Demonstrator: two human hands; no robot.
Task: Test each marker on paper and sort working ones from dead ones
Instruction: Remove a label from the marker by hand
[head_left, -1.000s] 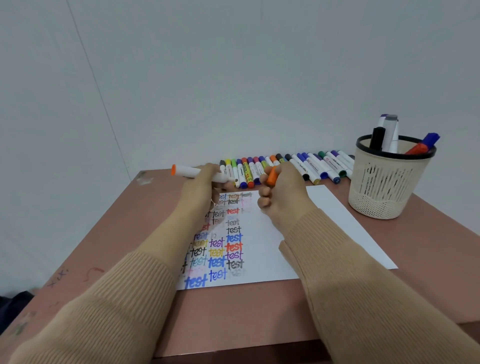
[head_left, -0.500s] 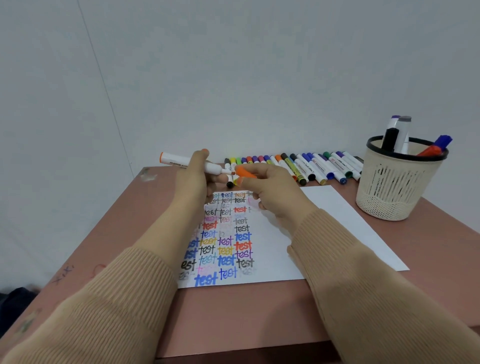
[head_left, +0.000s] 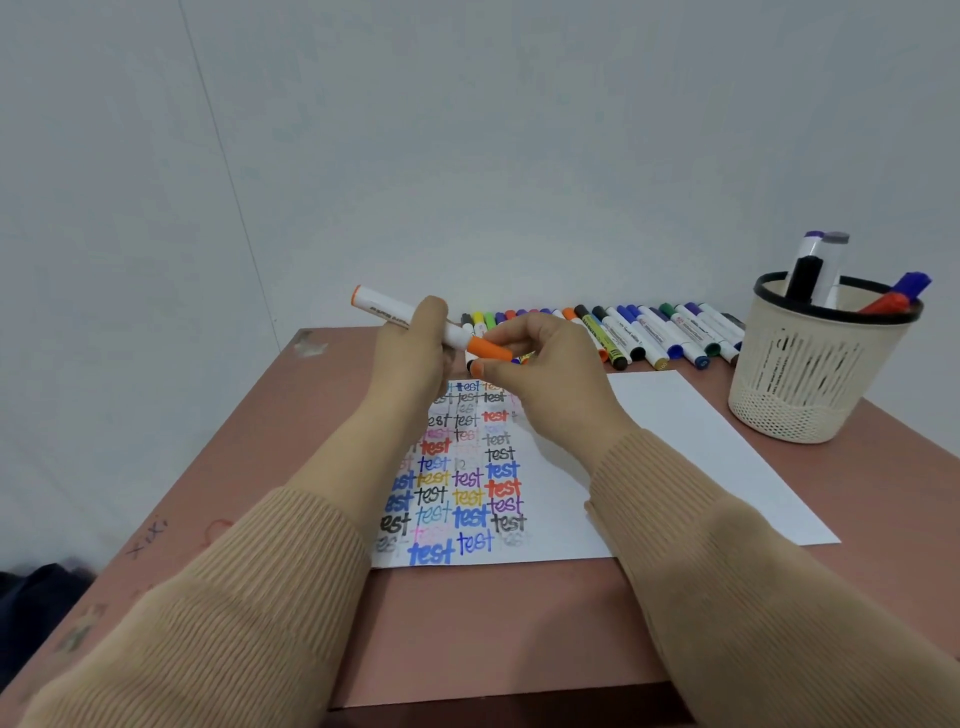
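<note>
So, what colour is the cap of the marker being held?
Orange. The cap of the marker shows best in the head view.

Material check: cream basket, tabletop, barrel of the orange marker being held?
Basket: looks like moulded plastic, matte cream with a black rim; the slotted and mesh walls suggest it.
Table: probably laminate or painted board, matte reddish-brown, scuffed and scribbled on at the left edge.
Orange marker: smooth, slightly glossy white plastic barrel with print.
</note>
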